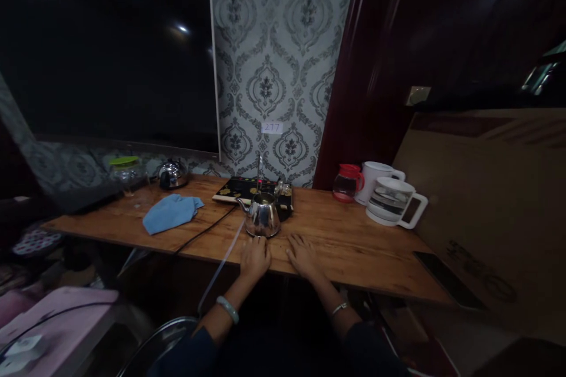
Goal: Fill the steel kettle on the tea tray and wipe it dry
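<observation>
A shiny metal kettle (262,215) with its spout to the left stands on the wooden table, with no lid on its top. My left hand (255,258) rests at the table's front edge, fingers lying just in front of the kettle's base; whether they touch it I cannot tell. To the right of the kettle, my right hand (303,256) lies flat on the wood, fingers apart and holding nothing. Behind the kettle is a black electric tea stove (234,187) with gold flowers, a red light and an upright spout (260,166).
A blue cloth (171,214), a glass jar with green lid (129,177) and another metal kettle (172,174) sit left. On the right are a red-lidded jug (347,182), a white jug (371,179), a glass-and-white pot (391,201) and a phone-like dark slab (448,280). A hose (221,265) hangs over the front edge.
</observation>
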Demonstrator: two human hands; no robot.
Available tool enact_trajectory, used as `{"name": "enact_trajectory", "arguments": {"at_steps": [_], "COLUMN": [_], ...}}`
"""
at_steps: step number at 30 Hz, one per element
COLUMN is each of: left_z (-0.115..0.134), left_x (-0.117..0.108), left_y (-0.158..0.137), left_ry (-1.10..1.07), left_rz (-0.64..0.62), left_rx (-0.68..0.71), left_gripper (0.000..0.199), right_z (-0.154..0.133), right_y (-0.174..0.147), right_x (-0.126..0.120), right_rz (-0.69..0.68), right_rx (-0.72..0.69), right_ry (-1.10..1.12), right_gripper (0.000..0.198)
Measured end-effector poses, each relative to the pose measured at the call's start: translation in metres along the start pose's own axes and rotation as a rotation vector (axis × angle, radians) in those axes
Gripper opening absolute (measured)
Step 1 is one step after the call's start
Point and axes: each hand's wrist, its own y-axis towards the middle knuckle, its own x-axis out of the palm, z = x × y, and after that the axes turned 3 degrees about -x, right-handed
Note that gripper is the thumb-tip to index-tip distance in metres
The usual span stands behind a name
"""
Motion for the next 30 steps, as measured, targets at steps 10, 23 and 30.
{"name": "enact_trajectory", "arguments": {"at_steps": [10, 23, 30], "left_z": [-0.0026, -0.0042, -0.004], "left_x": [0.0021, 0.0033, 0.0022], "left_y": [0.0025, 0.003, 0.003], "left_ry": [0.003, 0.008, 0.014], "left_rz": [-0.011, 0.008, 0.007], "left_rx": [-0.007, -0.009, -0.005], "left_gripper": [0.02, 0.022, 0.02], "right_z": [0.0011, 0.0008, 0.0004], "right_y": [0.0019, 0.0024, 0.0015], "right_x": [0.0038, 0.0045, 0.0042], "right_rz": [-0.002, 0.029, 0.021], "right_rx": [0.008, -0.005, 0.002], "right_ry": [0.035, 0.044, 0.029], "right_gripper": [0.053, 0.054, 0.053]}}
